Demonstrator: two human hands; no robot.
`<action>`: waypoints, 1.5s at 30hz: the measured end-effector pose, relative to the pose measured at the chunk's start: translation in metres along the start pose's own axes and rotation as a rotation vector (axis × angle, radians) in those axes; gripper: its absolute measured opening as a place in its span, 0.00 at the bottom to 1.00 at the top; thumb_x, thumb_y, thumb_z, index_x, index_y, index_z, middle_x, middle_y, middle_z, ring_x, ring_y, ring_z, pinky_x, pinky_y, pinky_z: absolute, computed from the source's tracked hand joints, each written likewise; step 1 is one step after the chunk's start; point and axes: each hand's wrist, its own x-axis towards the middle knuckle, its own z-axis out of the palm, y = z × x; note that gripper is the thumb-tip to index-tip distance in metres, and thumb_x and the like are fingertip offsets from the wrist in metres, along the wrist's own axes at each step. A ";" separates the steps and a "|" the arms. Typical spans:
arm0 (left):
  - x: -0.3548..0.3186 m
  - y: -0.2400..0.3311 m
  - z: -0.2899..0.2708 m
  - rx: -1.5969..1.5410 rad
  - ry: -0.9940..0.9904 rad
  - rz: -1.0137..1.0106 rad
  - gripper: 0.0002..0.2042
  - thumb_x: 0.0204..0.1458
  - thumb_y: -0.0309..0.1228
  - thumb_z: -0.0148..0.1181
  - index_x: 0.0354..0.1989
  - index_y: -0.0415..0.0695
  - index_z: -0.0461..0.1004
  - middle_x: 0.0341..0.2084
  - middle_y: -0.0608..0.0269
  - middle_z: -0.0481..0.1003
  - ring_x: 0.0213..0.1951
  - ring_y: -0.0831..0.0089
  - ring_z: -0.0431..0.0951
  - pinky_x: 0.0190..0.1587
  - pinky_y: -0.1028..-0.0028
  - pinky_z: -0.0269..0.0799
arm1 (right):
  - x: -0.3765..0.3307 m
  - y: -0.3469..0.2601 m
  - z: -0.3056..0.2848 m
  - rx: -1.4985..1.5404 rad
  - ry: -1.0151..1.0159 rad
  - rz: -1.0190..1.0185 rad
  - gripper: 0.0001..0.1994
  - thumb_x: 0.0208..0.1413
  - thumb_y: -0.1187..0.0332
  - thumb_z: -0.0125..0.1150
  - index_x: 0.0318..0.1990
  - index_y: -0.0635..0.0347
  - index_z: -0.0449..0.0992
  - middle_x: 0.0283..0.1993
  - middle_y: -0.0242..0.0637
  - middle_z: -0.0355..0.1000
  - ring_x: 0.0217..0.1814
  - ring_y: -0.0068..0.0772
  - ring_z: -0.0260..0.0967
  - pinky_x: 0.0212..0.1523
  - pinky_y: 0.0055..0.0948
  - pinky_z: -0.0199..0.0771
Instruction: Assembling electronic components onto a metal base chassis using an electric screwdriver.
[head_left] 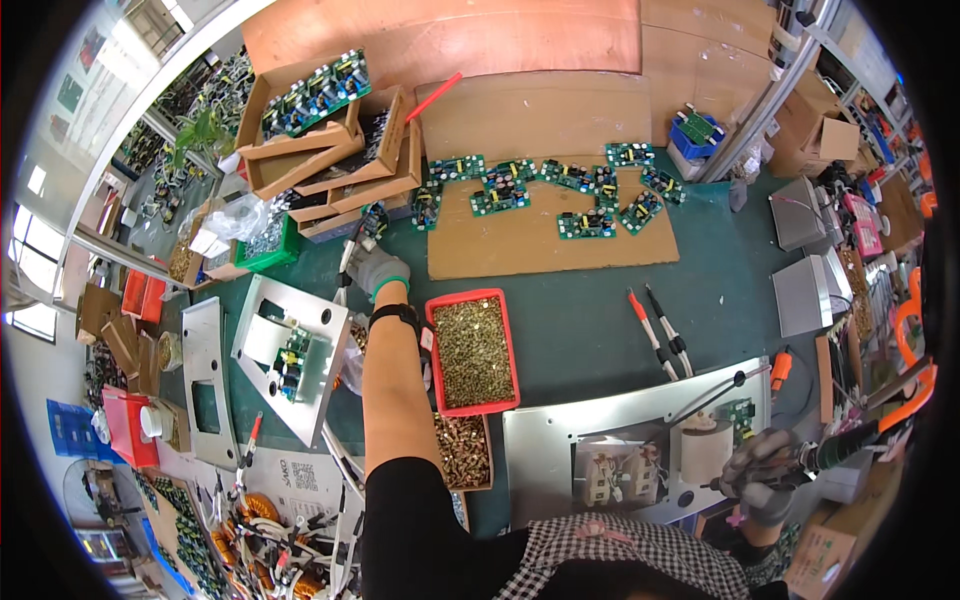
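My left hand point(378, 270), in a grey glove, reaches to the far left beside the stacked cardboard boxes. Its fingers close on the edge of a small green circuit board point(374, 219), tilted up; the fingertips are partly hidden. My gloved right hand point(762, 472) grips a black electric screwdriver point(836, 446) over the right end of a metal panel point(545, 430). On that panel are a window with white parts behind it, a pale round part point(706, 452) and a green circuit board point(739, 412).
Between my arms stand a red tray of brass-coloured fasteners point(470, 408) and a box of copper-coloured pieces point(463, 450). Several circuit boards lie on a flat cardboard sheet point(480, 250). Another panel point(312, 330) leans at left. Two cables point(660, 340) lie behind the right panel.
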 end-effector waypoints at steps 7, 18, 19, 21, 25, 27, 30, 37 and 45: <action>0.001 -0.005 0.001 0.120 0.090 0.060 0.32 0.48 0.34 0.60 0.64 0.49 0.56 0.59 0.54 0.63 0.64 0.57 0.60 0.65 0.59 0.53 | -0.004 0.003 -0.008 -0.058 0.038 -0.062 0.23 0.36 0.76 0.71 0.42 0.65 0.68 0.35 0.46 0.72 0.30 0.34 0.76 0.26 0.25 0.78; -0.016 -0.021 -0.029 0.200 0.064 0.256 0.26 0.53 0.49 0.56 0.52 0.42 0.70 0.43 0.55 0.74 0.51 0.59 0.73 0.47 0.63 0.73 | -0.003 -0.002 -0.016 -0.034 0.078 -0.042 0.23 0.31 0.80 0.68 0.41 0.66 0.68 0.35 0.46 0.72 0.32 0.35 0.76 0.27 0.24 0.77; -0.016 -0.013 -0.025 0.225 -0.037 0.188 0.27 0.53 0.51 0.57 0.53 0.42 0.70 0.44 0.57 0.74 0.54 0.62 0.72 0.47 0.65 0.74 | -0.004 -0.003 -0.018 -0.050 0.080 -0.038 0.24 0.31 0.81 0.68 0.41 0.66 0.68 0.35 0.46 0.72 0.31 0.35 0.75 0.28 0.24 0.77; -0.016 -0.007 -0.017 0.198 -0.108 0.034 0.31 0.52 0.49 0.58 0.61 0.46 0.61 0.52 0.55 0.70 0.55 0.60 0.72 0.50 0.66 0.74 | -0.003 -0.002 -0.022 -0.088 0.075 -0.059 0.24 0.31 0.81 0.68 0.41 0.66 0.68 0.35 0.46 0.72 0.31 0.34 0.75 0.28 0.25 0.77; -0.009 -0.018 -0.008 0.164 -0.131 0.062 0.35 0.47 0.38 0.63 0.65 0.49 0.57 0.58 0.51 0.64 0.54 0.57 0.73 0.52 0.65 0.73 | -0.006 -0.001 -0.025 -0.125 0.078 -0.089 0.23 0.31 0.81 0.68 0.41 0.66 0.69 0.35 0.46 0.71 0.31 0.33 0.74 0.29 0.25 0.77; 0.001 -0.026 -0.011 0.087 -0.186 0.044 0.36 0.45 0.33 0.63 0.65 0.48 0.56 0.56 0.51 0.67 0.53 0.58 0.74 0.52 0.65 0.73 | -0.006 -0.002 -0.025 -0.103 0.093 -0.081 0.22 0.32 0.80 0.68 0.40 0.66 0.69 0.35 0.46 0.71 0.31 0.32 0.73 0.28 0.24 0.76; 0.011 -0.030 -0.022 -0.517 -0.302 -0.026 0.32 0.42 0.29 0.61 0.61 0.43 0.63 0.50 0.47 0.73 0.52 0.57 0.75 0.52 0.62 0.73 | -0.005 -0.005 -0.022 -0.129 0.134 -0.067 0.21 0.32 0.80 0.68 0.39 0.65 0.70 0.34 0.44 0.72 0.30 0.30 0.73 0.27 0.21 0.74; -0.036 -0.003 -0.025 0.209 -0.095 0.152 0.34 0.46 0.56 0.61 0.57 0.46 0.68 0.54 0.57 0.71 0.57 0.60 0.71 0.54 0.64 0.72 | -0.002 -0.007 -0.018 -0.157 0.132 -0.070 0.21 0.30 0.81 0.67 0.38 0.65 0.71 0.34 0.43 0.72 0.30 0.28 0.73 0.29 0.20 0.74; -0.032 -0.013 -0.016 0.299 -0.214 0.120 0.28 0.51 0.52 0.56 0.59 0.54 0.67 0.57 0.56 0.65 0.55 0.57 0.72 0.54 0.62 0.71 | -0.005 -0.002 -0.024 -0.191 0.151 -0.092 0.20 0.29 0.79 0.66 0.36 0.66 0.70 0.33 0.43 0.72 0.27 0.27 0.71 0.27 0.20 0.73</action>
